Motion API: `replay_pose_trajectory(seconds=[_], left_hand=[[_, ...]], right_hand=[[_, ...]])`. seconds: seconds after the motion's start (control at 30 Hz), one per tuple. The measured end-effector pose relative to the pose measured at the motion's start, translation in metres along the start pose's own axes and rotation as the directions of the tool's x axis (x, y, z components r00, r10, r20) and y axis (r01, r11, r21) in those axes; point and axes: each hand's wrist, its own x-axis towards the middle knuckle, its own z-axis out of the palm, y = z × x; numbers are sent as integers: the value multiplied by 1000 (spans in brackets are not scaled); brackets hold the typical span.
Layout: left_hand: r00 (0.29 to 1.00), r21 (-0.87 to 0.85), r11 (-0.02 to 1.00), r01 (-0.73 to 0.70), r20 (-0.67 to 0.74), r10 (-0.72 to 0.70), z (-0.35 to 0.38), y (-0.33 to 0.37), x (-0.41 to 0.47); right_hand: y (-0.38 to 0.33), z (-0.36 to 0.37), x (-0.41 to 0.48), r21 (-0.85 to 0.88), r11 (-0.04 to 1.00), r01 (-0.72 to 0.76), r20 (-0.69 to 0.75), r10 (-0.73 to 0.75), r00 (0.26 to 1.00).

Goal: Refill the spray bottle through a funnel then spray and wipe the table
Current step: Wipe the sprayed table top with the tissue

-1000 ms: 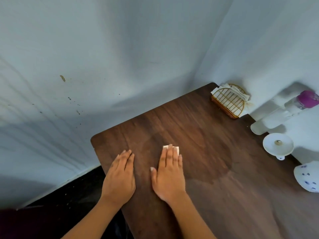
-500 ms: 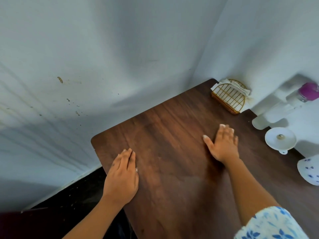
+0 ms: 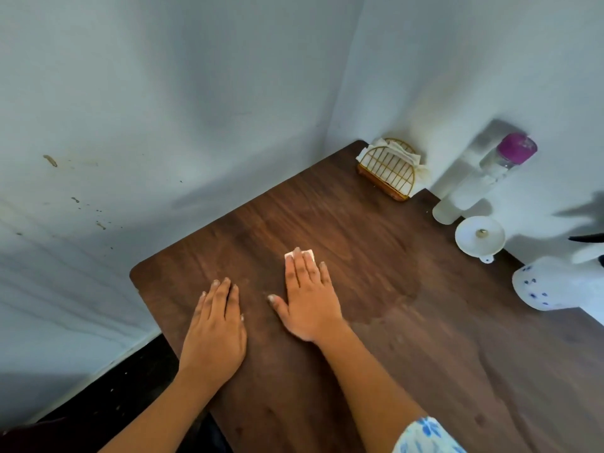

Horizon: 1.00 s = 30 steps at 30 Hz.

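The right hand (image 3: 309,300) lies flat, fingers spread, pressing a small white wipe (image 3: 300,255) onto the brown bench (image 3: 425,354); only the wipe's far edge shows past the fingertips. The left hand (image 3: 214,331) rests open and empty near the bench's left edge. A damp patch (image 3: 385,299) darkens the wood just right of the wiping hand. The spray bottle (image 3: 555,282), white funnel (image 3: 479,236) and a clear bottle (image 3: 483,181) stand along the wall (well apart from the wipe). A wide stroke rightward could knock them; the small wipe may slip out.
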Motion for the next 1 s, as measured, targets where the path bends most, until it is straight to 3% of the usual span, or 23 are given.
replay_pose_trajectory(seconds=[0.07,0.17,0.27,0.33,0.43,0.53,0.6,0.67,0.77,0.87,1.0], left_hand=[[1000,-7,1000,-9,-9,8,1,4,-4],[999,-27,999,-35,-1,35,3,12,-11],[997,-31,996,-79,5,79,5,18,-14],[996,-31,996,-84,5,84,5,19,-14],[996,-41,995,-87,24,88,2,20,-14],[994,-46,994,-102,31,103,2,19,-13],[991,-54,990,-128,33,129,2,14,-15],[989,-65,988,-139,39,142,2,8,-14],[987,-57,986,-153,36,156,3,7,-16],[988,-70,986,-148,25,150,3,8,-17],[990,-89,987,-134,35,138,1,13,-27]], right_hand=[[52,-12,13,-6,985,-174,16,174,985],[133,-18,-12,48,894,-445,35,444,895],[163,-8,-71,103,810,-578,17,579,815],[140,5,-105,125,787,-605,19,607,794],[57,24,-135,77,875,-478,-46,483,875],[-27,36,-122,77,986,-146,-58,150,987],[-51,30,-97,86,994,63,3,-63,998],[-35,16,-69,50,990,131,12,-132,991],[39,5,-48,32,990,-136,8,136,991],[118,0,-77,61,878,-475,18,475,880],[133,13,-149,94,756,-647,42,647,762]])
